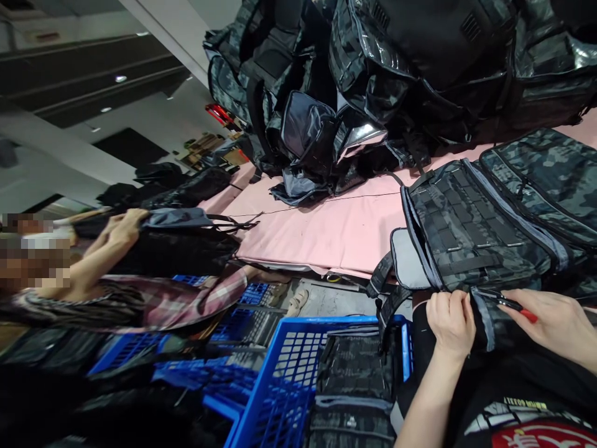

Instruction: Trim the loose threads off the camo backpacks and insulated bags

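A dark camouflage backpack [471, 218] with webbing rows lies at the table edge before me, its grey-trimmed zip openings partly apart. My left hand [451, 322] is closed on the bag's near edge, close to a light grey flap [410, 261]; the exact bit between the fingers is hidden. From the right, my right hand [553, 320] grips red-handled pliers [508, 302]. Their dark jaws point left at the bag's grey-lined edge, just beside my left hand. Whether the jaws touch the fabric I cannot tell.
Dark backpacks [420, 68] are heaped along the back of the pink-covered table [308, 230]. Below the table edge stands a blue plastic crate [275, 348] holding a camouflage bag [357, 367]. At left, another person [107, 249] handles a black bag [186, 249].
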